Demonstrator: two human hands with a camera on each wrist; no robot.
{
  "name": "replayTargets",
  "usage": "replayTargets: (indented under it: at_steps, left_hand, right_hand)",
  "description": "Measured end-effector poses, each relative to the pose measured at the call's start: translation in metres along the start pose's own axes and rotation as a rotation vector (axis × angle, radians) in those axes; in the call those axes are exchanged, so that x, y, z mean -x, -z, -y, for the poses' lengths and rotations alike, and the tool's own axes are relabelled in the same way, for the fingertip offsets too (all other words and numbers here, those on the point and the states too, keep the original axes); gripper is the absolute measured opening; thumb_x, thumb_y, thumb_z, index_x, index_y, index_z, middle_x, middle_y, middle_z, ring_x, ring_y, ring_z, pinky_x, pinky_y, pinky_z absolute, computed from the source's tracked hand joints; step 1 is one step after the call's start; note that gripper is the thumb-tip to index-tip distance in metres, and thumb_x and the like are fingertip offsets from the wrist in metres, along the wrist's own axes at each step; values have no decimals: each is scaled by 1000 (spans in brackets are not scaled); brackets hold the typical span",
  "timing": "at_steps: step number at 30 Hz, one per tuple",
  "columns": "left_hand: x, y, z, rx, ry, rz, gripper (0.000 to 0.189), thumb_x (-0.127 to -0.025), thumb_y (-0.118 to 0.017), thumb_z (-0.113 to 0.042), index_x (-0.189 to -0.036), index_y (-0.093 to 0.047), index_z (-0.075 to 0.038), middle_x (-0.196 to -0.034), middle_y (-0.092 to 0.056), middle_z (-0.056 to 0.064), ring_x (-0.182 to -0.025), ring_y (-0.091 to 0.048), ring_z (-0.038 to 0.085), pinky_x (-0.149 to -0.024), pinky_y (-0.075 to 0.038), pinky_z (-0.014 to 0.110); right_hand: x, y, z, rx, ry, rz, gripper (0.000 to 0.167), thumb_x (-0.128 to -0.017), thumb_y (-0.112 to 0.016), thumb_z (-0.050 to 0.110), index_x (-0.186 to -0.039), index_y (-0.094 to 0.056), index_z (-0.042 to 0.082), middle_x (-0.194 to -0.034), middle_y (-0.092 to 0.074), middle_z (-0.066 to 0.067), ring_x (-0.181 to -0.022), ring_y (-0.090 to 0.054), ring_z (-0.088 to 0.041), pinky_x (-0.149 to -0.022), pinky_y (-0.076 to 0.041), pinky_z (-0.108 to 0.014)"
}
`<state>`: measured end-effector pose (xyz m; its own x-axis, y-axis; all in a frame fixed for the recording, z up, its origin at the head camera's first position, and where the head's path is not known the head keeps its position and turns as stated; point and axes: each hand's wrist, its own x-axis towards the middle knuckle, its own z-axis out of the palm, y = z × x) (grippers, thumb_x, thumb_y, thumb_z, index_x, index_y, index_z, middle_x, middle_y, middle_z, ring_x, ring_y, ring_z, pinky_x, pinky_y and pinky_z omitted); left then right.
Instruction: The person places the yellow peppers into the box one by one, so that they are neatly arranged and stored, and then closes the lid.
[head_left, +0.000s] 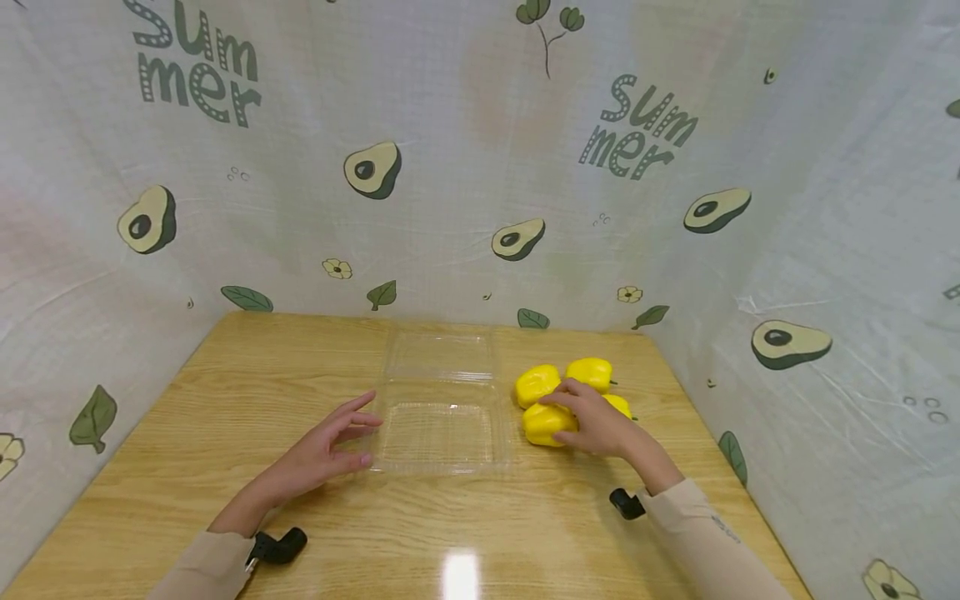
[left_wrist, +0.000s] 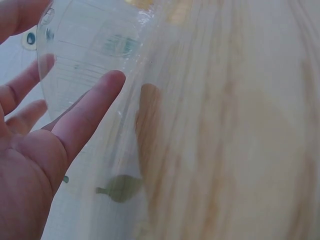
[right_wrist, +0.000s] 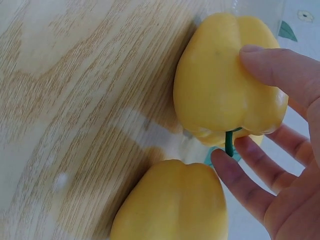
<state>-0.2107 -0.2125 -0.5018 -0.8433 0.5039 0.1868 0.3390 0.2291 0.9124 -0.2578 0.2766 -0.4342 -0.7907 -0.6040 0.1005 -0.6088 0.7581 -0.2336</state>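
A clear plastic clamshell container point(head_left: 438, 433) lies with its lid folded back on the wooden table. My left hand point(head_left: 327, 454) is at the container's left edge, fingers spread and nearly straight; the left wrist view shows them beside its clear wall point(left_wrist: 95, 50). My right hand point(head_left: 596, 419) grips the front-left yellow bell pepper point(head_left: 543, 425), with the thumb on one side and the index finger across the other. In the right wrist view, that bell pepper point(right_wrist: 220, 75) has a green stem, and the remaining fingers are loosely bent beside it.
Other yellow bell peppers stand close by: one behind the gripped one point(head_left: 536, 385), one at the back right point(head_left: 589, 372) and one partly hidden by the right hand point(head_left: 618, 405). A printed cloth point(head_left: 450, 108) hangs around the table's back and sides.
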Motion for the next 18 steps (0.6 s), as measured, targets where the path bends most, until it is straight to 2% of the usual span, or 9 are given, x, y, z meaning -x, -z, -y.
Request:
replayTargets:
  at_steps: [9,18]
  left_hand:
    - [1,-1,2,29,4,4,53,-101,-75,-14,-148,-55,-1,-177,-12,14,-146,-41,55,-108,-54,48]
    - [1,0,3,32,21,0,53,-101,-75,-14,-149,-55,-2,-178,-12,14,-147,-42,52,-108,-53,35]
  right_hand:
    - [2,6,5,-18,-33,9,51,-92,-86,19,-139,-69,12,-126,-59,-7,-112,-57,-25,-96,-53,-49]
    - [-6,22,18,-7,-32,-55,54,-90,-88,19,-139,-69,10,-124,-59,-9,-108,-56,-25,-92,-54,-46]
